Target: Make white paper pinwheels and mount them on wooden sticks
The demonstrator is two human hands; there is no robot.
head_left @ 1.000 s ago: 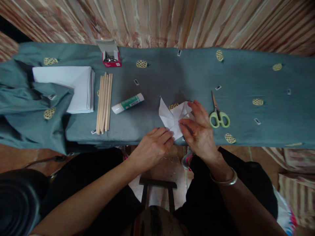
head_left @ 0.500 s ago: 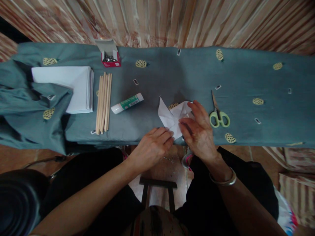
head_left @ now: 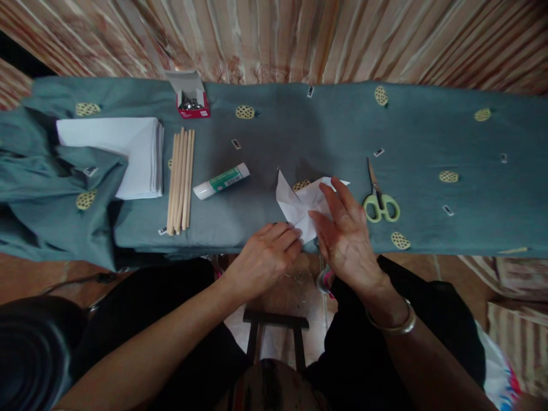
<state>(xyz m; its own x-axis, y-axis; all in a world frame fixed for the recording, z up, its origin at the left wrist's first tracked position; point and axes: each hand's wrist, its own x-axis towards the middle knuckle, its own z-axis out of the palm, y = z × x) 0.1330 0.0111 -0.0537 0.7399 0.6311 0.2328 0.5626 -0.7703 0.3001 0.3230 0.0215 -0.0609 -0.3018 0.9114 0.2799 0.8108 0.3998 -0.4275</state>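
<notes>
A white paper pinwheel, with folded, pointed blades, lies close to the table's front edge. My left hand is closed on its lower left edge, the fingertips pressing on the paper. Over its right side is my right hand, thumb and fingers apart and touching the paper. The thumb rests near the middle, and the fingertips cover part of the right blade, whose tip sticks out beyond them. Right of this hand lie green-handled scissors, blades pointing away. A glue stick with a green label lies to the left.
Several wooden sticks lie side by side left of the glue stick. Beyond them is a stack of white paper, partly under bunched tablecloth. A red box of small metal pieces stands open at the back, near the striped curtain.
My right thumb and fingers have shifted slightly and spread on the paper. The right blade's pointed tip now shows past the fingers. My left hand has stayed in place.
</notes>
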